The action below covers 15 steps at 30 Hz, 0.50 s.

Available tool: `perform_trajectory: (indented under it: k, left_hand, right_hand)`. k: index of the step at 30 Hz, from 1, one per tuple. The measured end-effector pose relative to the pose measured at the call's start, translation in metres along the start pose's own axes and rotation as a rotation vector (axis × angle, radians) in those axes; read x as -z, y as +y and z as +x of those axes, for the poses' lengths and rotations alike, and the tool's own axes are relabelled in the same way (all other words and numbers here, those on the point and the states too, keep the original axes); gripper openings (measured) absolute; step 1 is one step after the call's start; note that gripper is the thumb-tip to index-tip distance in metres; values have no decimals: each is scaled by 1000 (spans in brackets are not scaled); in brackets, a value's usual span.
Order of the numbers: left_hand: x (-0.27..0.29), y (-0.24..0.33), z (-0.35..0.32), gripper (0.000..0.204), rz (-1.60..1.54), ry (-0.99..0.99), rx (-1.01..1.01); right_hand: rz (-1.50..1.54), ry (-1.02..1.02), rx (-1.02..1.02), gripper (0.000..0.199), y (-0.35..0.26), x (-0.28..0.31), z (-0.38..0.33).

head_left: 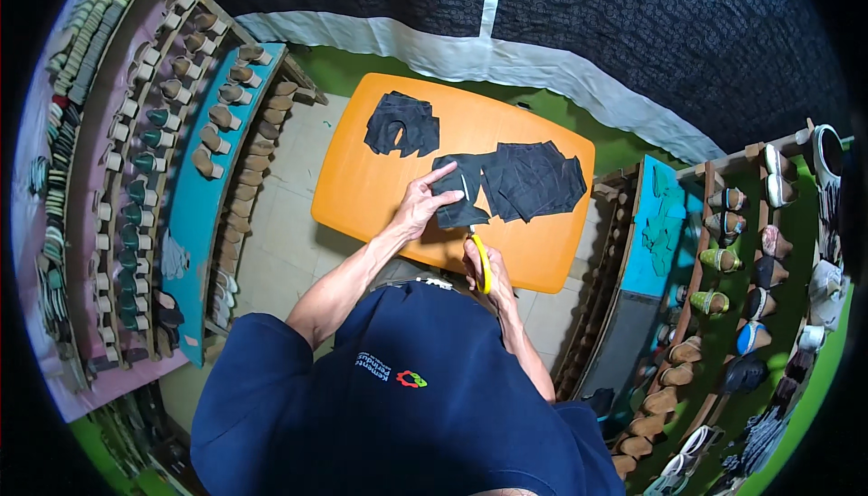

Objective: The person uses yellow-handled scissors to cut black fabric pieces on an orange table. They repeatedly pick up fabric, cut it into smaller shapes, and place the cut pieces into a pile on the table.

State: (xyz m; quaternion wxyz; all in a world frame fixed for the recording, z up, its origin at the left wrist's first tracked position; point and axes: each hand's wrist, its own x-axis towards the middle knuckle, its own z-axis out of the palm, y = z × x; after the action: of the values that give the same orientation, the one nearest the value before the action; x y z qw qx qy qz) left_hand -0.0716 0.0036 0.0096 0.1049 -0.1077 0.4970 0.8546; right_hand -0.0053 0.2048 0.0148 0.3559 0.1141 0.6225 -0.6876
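My left hand (419, 207) holds a black cut piece of material (459, 170), with two fingers stretched over its left side. A narrow white mark shows on that piece beside my fingertips. In my right hand (476, 272) is a pair of scissors (486, 272) with yellow handles, the fingers wrapped round them. The scissors' tips meet the near edge of the black piece; how far apart the blades are is too small to tell. To the right lies a spread of overlapping black pieces (535, 181). Farther left sits another black stack (402, 125) with an oval opening.
Under the work is an orange table (348, 193) with rounded corners. Racks of shoe forms (217, 116) stand on the left, and shelves of shoes and forms (723, 261) on the right. Green cut pieces (663, 220) lie on a blue surface. A dark patterned curtain (615, 17) hangs behind.
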Motion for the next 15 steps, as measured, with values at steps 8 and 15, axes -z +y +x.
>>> perform_trajectory:
  k: [8,15]
  left_hand:
    - [-1,-12,-3,68,-7,26,23]
    - [2,-20,3,69,-64,66,3]
  right_hand:
    - [-20,40,14,44,-5,-4,-4]
    - [-25,62,3,46,-5,-3,-4]
